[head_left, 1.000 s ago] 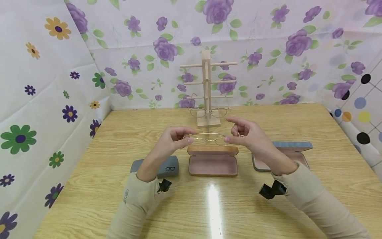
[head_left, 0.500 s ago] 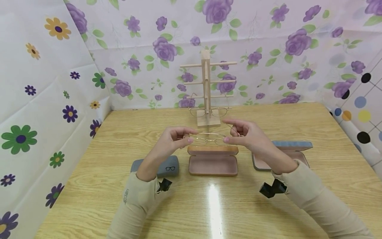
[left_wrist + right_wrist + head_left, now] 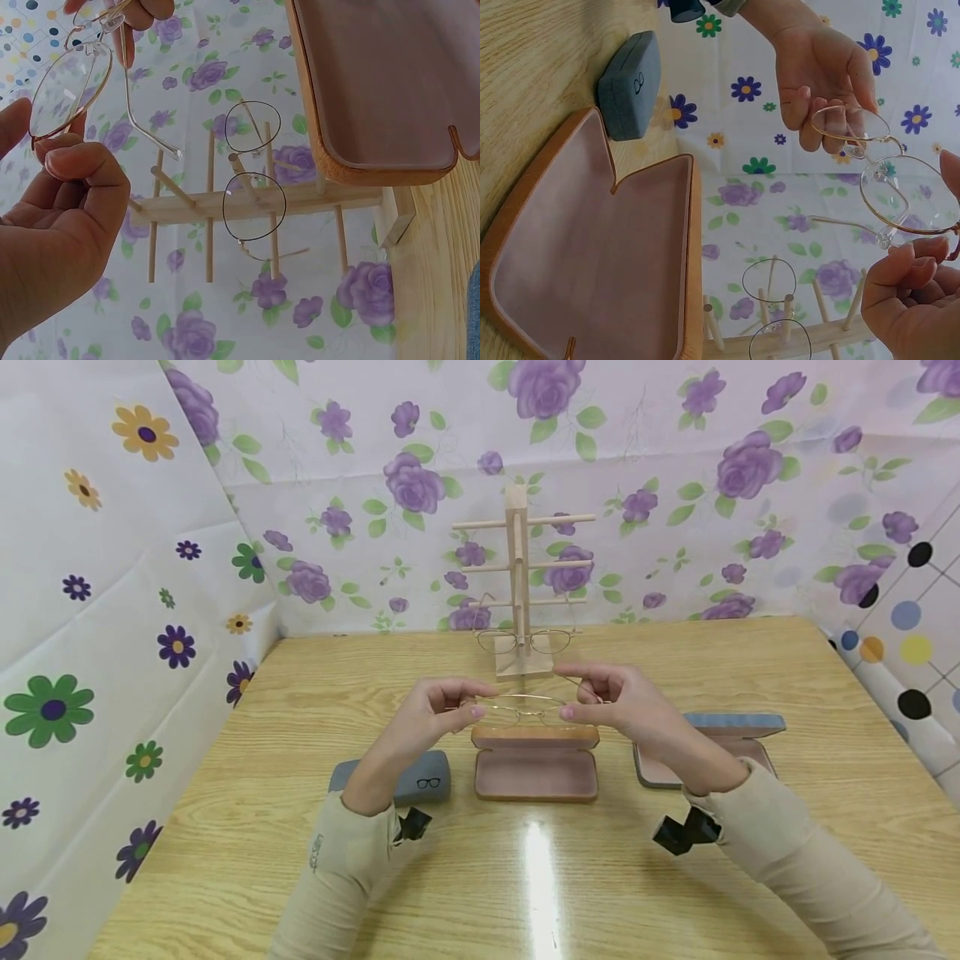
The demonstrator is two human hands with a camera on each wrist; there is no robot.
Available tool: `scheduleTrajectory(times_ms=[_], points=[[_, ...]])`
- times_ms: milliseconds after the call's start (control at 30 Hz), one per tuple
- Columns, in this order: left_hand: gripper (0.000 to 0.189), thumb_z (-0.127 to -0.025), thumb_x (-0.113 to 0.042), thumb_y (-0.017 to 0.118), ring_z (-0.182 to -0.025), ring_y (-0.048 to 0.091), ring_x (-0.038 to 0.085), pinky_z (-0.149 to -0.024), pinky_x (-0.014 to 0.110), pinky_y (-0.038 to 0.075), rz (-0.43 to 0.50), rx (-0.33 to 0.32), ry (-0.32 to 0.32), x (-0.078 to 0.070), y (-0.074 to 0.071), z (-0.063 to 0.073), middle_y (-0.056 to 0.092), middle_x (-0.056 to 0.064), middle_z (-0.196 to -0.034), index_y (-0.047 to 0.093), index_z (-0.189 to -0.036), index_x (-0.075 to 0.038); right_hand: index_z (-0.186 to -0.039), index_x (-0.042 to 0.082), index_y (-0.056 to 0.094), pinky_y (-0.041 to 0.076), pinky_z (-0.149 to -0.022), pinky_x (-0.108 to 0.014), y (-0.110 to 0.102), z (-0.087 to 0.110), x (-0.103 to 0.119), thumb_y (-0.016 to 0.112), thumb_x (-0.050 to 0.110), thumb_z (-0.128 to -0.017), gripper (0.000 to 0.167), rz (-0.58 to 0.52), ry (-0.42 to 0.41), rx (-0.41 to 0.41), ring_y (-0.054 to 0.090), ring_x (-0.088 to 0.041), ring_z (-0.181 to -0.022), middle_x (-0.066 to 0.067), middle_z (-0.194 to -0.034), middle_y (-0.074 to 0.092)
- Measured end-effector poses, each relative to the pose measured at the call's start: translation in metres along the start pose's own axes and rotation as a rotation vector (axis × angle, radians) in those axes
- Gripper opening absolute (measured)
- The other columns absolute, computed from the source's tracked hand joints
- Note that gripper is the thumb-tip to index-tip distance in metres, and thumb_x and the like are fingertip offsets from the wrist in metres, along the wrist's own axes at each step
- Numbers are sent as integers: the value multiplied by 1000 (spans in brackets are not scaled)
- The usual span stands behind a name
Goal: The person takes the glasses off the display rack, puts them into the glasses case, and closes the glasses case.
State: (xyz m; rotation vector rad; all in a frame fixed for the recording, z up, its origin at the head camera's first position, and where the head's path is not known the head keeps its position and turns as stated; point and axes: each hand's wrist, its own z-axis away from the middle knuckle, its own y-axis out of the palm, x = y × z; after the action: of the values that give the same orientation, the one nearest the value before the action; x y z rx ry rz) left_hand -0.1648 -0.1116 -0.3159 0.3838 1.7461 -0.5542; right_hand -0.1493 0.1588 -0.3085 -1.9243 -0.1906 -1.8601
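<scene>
Both hands hold a pair of thin gold-rimmed glasses [image 3: 529, 713] just above the raised lid of the tan eyeglass case [image 3: 536, 777], which lies open with its pink lining showing. My left hand [image 3: 429, 710] pinches one end of the frame between thumb and fingers. At the other end, my right hand [image 3: 628, 700] grips the frame, its index finger extended along a thin temple arm that angles inward. The right wrist view shows the clear lenses and nose pads of the held glasses [image 3: 889, 196] between the hands.
Behind the hands stands a wooden display rack [image 3: 517, 547] with horizontal pegs; dark thin-rimmed glasses [image 3: 496, 644] hang low on it. A closed blue-grey case [image 3: 430, 770] lies by the left forearm. An open blue case [image 3: 738, 725] sits beyond the right wrist on the wooden table [image 3: 247, 827].
My right index finger has moved slightly inward and down, and the temple arm at that end has swung inward with it. The left hand stays in place.
</scene>
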Motion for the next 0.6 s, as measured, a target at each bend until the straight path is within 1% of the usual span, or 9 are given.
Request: scheduleTrajectory(times_ms=[233,400,567,600], points=[[28,-87,-1,55,-62,43,11,-55,21,37,-2,9,1,-1,0,0,54,1,-78,57,-111,13,-130,10,49,31,-58,-30,0,1,1,70,25,-81,55,21,8,13,35,-16,-66,-5,-74,38],[27,-87,1,54,-63,44,11,-55,21,39,-13,14,2,-1,1,-1,56,2,-79,56,-111,14,-128,7,51,32,-58,-29,1,0,1,70,25,-81,54,21,14,23,35,-15,-66,-5,-73,38],[27,-87,0,54,-64,46,10,-56,21,40,-26,14,-7,-1,1,-1,58,13,-90,57,-111,14,-128,5,51,32,-58,-28,1,-1,1,69,22,-82,53,1,28,37,35,-15,-65,-5,-72,38],[28,-87,-1,54,-65,46,10,-57,21,40,-29,13,-10,-1,1,-1,58,13,-92,57,-111,13,-127,5,51,32,-58,-28,1,-1,1,69,22,-82,52,-1,31,39,35,-14,-65,-5,-71,37]])
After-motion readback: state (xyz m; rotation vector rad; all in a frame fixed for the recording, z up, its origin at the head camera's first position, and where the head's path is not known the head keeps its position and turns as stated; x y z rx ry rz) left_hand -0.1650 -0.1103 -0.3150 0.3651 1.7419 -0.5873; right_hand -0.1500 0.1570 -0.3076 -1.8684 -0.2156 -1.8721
